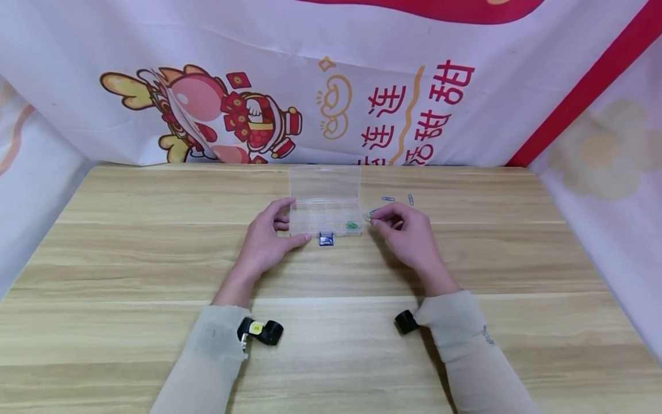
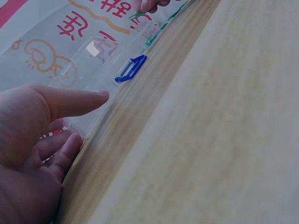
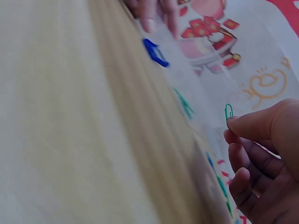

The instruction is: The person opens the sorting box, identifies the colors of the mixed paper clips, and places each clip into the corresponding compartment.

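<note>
Both hands I'm watching are occupied: the left hand (image 1: 266, 238) grips the left end of a clear open box (image 1: 316, 215) on the bench (image 1: 331, 356); the right hand (image 1: 411, 233) pinches a green paperclip (image 3: 228, 111) just beside the box's right end.

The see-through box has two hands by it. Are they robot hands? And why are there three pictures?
No robot here: these are a person's own left hand and right hand. One picture comes from a camera worn on the head; the other two come from cameras on the wrists. On the wooden table sits a clear box, lid open, with green paper clips inside. Loose clips lie to its right. The left hand holds the box's left side; the right hand pinches one green clip.
</note>
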The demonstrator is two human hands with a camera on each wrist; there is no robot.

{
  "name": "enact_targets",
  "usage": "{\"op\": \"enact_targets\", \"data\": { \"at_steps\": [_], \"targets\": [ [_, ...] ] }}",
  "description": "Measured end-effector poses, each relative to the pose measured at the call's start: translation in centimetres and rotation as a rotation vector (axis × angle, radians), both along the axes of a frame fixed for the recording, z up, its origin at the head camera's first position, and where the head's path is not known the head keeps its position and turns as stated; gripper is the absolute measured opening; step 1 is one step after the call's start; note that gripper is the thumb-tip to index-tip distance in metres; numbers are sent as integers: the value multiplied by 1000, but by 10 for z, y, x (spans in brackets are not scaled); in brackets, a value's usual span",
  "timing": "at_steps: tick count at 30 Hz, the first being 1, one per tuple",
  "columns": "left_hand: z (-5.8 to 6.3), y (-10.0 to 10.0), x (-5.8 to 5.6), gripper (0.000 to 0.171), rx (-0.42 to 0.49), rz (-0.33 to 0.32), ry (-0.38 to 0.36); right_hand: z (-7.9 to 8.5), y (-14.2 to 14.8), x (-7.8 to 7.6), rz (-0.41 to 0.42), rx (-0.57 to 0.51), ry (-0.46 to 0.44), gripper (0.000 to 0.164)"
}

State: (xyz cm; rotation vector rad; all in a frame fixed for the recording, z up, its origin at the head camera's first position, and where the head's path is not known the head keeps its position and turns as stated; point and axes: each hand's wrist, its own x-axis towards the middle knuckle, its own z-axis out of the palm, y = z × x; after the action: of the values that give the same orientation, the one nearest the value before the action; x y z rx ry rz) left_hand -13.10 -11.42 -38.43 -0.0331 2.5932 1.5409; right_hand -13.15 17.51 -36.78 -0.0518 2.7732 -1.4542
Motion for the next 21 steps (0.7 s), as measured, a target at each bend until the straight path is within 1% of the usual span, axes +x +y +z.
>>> {"op": "enact_targets", "data": {
  "at_steps": [4, 10, 21],
  "targets": [
    [0, 1, -1, 82, -1, -4, 3, -5, -10, 0, -7, -2, 6, 9],
    [0, 0, -1, 82, -1, -3, 5, -4, -18, 1, -2, -18, 13, 9],
    [0, 0, -1, 82, -3, -3, 4, -6, -22, -1, -9, -22, -4, 8]
  ]
}}
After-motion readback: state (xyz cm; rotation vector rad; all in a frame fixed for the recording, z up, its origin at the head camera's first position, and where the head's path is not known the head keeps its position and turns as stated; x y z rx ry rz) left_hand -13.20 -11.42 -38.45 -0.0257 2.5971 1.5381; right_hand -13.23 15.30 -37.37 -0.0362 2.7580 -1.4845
